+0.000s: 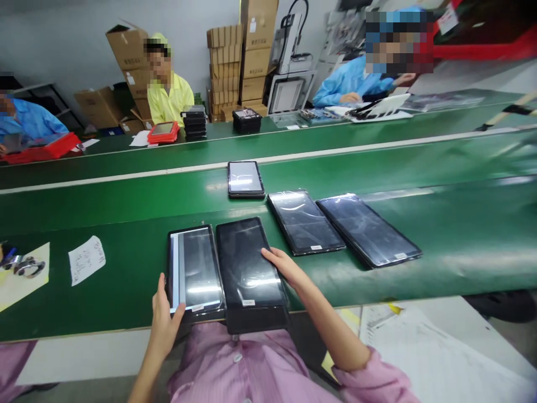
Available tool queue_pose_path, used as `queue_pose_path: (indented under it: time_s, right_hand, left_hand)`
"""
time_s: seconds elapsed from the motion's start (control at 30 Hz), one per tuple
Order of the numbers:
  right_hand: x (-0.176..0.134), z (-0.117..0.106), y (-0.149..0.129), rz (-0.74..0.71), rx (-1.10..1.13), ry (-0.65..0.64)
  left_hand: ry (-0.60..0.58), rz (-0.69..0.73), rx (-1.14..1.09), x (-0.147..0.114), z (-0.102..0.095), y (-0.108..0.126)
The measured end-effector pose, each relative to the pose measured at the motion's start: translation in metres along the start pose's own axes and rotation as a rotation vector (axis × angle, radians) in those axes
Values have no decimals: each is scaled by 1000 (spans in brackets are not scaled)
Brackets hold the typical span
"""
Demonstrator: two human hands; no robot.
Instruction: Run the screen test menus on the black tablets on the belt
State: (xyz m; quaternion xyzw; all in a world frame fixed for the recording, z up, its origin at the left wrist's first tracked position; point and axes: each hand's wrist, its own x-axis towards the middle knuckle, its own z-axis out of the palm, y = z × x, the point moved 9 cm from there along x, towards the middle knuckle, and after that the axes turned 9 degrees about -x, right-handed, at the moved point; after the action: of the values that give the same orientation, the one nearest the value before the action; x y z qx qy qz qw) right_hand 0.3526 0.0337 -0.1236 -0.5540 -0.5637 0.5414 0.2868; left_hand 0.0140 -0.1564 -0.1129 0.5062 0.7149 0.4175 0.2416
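Observation:
My left hand [165, 313] grips the lower left corner of a tablet [197, 271] whose screen shows white stripes along its left side. The thumb lies on the front edge and the fingers run up the side. Beside it, nearly touching, is a tablet with a dark screen [250, 263]. My right hand [287, 268] holds that dark tablet by its right edge, thumb on the glass, the other fingers hidden. Another black tablet edge [257, 320] shows beneath it, over the table's front edge. Both screens carry a small white label near the bottom.
Two stacks of film-covered tablets, a left one [306, 221] and a right one [369, 229], lie to the right. Ahead sits a smaller lit tablet [246, 177]. A handwritten note [86, 260] and scissors [29, 266] are left. Across the green bench [126, 196], several people work near cartons [255, 61].

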Motion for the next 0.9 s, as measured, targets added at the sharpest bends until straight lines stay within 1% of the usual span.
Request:
queue_pose_path:
  time_s: [0.07, 0.1, 0.17, 0.27, 0.3, 0.33, 0.37, 0.4, 0.43, 0.5, 0.53, 0.57, 0.6, 0.63, 0.67, 0.7, 0.73, 0.77, 0.8, 0.83, 0.9]
  right_hand:
    - [-4, 9, -12, 0, 149, -39]
    - [-8, 8, -15, 6, 193, -30]
    - [-16, 0, -19, 32, 226, 6]
    - [-25, -21, -25, 56, 211, 62]
    - [-26, -24, -29, 48, 216, 79]
    - [-25, -23, -36, 30, 232, 85]
    - [-23, -16, -44, 0, 252, 84]
    - [-20, -3, -55, -40, 271, 78]
    - [-17, 15, -66, -91, 274, 64]
    - [-7, 61, -88, -187, 205, 34]
    - [-2, 82, -96, -221, 124, 51]
    - [4, 102, -102, -234, -11, 66]
    - [9, 121, -106, -233, -201, 42]
    - [13, 134, -109, -235, -409, 16]
    - [14, 138, -111, -240, -598, 19]
    - [14, 132, -112, -238, -758, 40]
    - [11, 116, -114, -231, -875, 90]
    - [7, 91, -115, -215, -947, 162]
    - [1, 58, -114, -186, -981, 247]
    - [-6, 18, -110, -141, -985, 336]
    - [-20, -72, -98, -59, -964, 509]
  left_hand:
    - [-2, 3, -59, -2, 3, 2]
    - [-5, 3, -99, -3, 3, 2]
    - [-9, 18, -156, -4, 4, 5]
    - [6, 98, -141, -6, 6, 14]
    - [18, 127, -133, -7, 6, 16]
    - [39, 147, -134, -8, 6, 17]
    - [78, 156, -134, -8, 5, 15]
    - [138, 160, -124, -10, 2, 12]
    - [212, 165, -96, -12, -3, 7]
    - [347, 194, 24, -20, -9, -2]
    - [369, 216, 104, -23, -8, -5]
    - [336, 241, 184, -24, -3, -7]
    - [251, 265, 259, -24, 7, -8]
    - [136, 291, 328, -23, 19, -8]
    - [26, 327, 385, -23, 31, -6]
    - [-59, 372, 429, -22, 39, -1]
    - [-107, 428, 460, -21, 44, 7]
    - [-114, 491, 479, -19, 45, 17]
    - [-95, 558, 487, -15, 43, 28]
    - [-75, 622, 490, -11, 40, 38]
    - [-42, 734, 498, 3, 36, 57]
